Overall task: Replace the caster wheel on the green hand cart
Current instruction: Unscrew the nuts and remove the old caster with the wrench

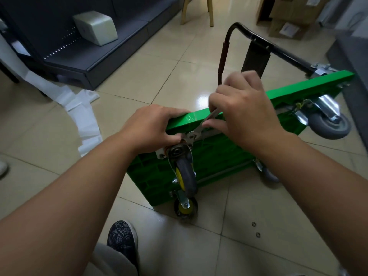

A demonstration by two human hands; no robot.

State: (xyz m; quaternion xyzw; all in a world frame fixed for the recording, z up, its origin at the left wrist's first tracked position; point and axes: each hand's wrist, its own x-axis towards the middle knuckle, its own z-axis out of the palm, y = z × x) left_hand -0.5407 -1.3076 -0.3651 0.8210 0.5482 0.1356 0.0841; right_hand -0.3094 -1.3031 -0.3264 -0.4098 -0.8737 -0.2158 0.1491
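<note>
The green hand cart [219, 156] stands tipped on its long edge on the tiled floor [139, 72], with its ribbed underside facing the person. The caster wheel [186, 176] being worked on sits at the upper near corner of that underside. Its steel mounting plate [162, 153] lies just under the cart's top edge, and the fork hangs down from it.

The left hand [153, 126] is the nearer one. It grips the top edge directly above the plate, with its fingers curled over the rim and its fingertips close to the plate's upper corner.

The right hand [245, 108] is up and to the right of the caster, clenched around the shank of a wrench [207, 120]. The tool's long axis slants from that hand down and to the left, and its head rests at the plate's upper right corner, apparently on a fastener there. Any turn would therefore swing the handle about that corner, close to the green rim.

The caster has a grey tread, a yellow hub and a bright zinc fork, and it points downward. Whether the fastener is being loosened or tightened cannot be told. Two small washers or nuts [253, 224] lie on the floor, well apart from the cart on the right-hand side.
</note>
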